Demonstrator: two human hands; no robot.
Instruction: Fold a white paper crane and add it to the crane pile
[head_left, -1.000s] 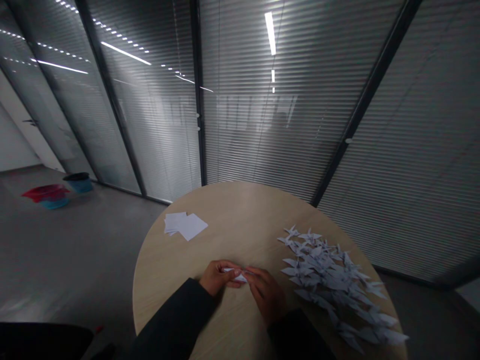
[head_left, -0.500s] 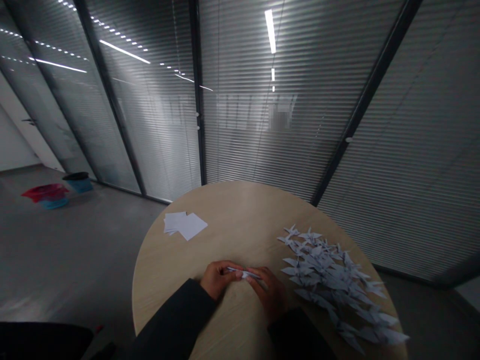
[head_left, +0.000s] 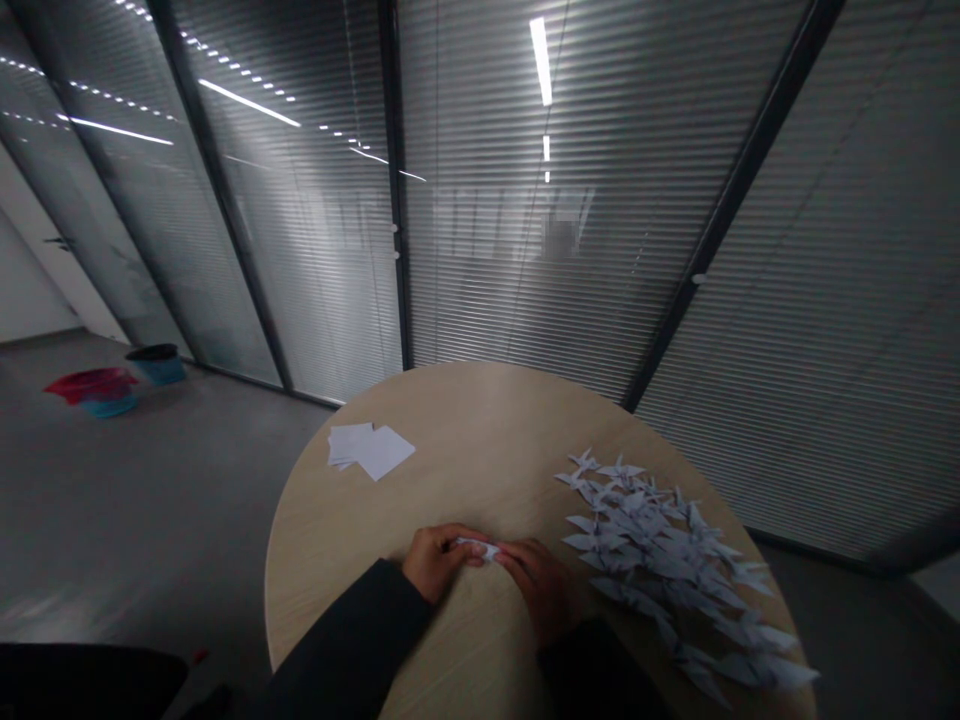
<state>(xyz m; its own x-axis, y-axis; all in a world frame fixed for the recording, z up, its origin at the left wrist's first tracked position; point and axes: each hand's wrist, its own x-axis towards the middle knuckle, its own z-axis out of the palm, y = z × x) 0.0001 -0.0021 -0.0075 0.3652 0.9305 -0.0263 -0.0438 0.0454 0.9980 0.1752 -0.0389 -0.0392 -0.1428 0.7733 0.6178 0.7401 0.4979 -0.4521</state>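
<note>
A small folded piece of white paper lies pinched between both my hands on the round wooden table. My left hand grips its left end with curled fingers. My right hand presses and holds its right end, fingers closed over it. Both sleeves are dark. Most of the paper is hidden under my fingers.
A heap of several folded white paper cranes covers the table's right side. A small stack of white square sheets lies at the far left. Glass walls with blinds stand behind; red and blue bins sit on the floor at left.
My right hand has drawn back in over the paper's right end and the visible strip of paper is shorter. My left hand has barely moved.
</note>
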